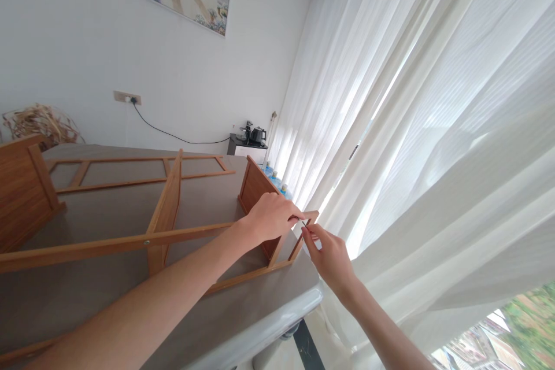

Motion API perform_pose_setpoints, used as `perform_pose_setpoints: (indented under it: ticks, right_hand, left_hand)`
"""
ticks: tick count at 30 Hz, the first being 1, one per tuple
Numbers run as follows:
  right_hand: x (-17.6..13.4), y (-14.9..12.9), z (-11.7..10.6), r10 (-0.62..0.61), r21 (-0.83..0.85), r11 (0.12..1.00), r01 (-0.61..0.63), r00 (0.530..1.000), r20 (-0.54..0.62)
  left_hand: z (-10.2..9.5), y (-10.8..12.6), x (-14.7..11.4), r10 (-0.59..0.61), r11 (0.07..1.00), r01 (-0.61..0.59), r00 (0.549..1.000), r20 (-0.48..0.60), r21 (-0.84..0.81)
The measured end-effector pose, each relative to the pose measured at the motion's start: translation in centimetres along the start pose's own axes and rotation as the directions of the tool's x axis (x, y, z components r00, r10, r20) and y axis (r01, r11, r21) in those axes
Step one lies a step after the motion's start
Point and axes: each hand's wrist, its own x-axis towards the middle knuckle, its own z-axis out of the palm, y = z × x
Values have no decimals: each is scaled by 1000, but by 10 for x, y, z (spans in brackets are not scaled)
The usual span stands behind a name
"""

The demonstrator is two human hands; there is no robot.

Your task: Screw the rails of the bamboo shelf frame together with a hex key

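From largest to smallest, the view is filled from 1 to 4 o'clock by the white curtain (425,144); its folds hang near the work and could be snagged if an elbow were swung outward. From 6 to 9 o'clock the table (243,312) is seen, its rounded edge just below the hands. On it the wooden frame (104,247) is borne toward 8 o'clock, with the upright middle board (165,214) set between its rails; if the rail were pressed unevenly, the joints could be twisted or the whole frame shifted. The end board (255,185) is partly hidden by the left hand (273,217), at 6 o'clock, whose fingers are curled together near the frame's corner; whether anything is gripped cannot be told. By the right hand (327,248), at 5 o'clock, a thin dark piece (305,223) is pinched between thumb and finger, in the narrow space between both sets of fingertips. Because so little of it is held, it could be dropped past the table edge. If it were tilted at the rail, the wood could be scratched or a fingertip nipped.
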Motion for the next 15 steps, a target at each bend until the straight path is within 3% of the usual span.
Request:
perform_pose_setpoints:
  ticks: [8, 15]
  right_hand:
    - [7, 3, 1, -194, -175, 966, 192, 981, 4]
    - [15, 1, -12, -202, -104, 973, 207, 978, 59]
  left_hand:
    - [-1, 0, -1, 3, 1000, -3, 1000, 0, 6]
    - [-1, 0, 0, -12, 999, 12, 1000, -2, 36]
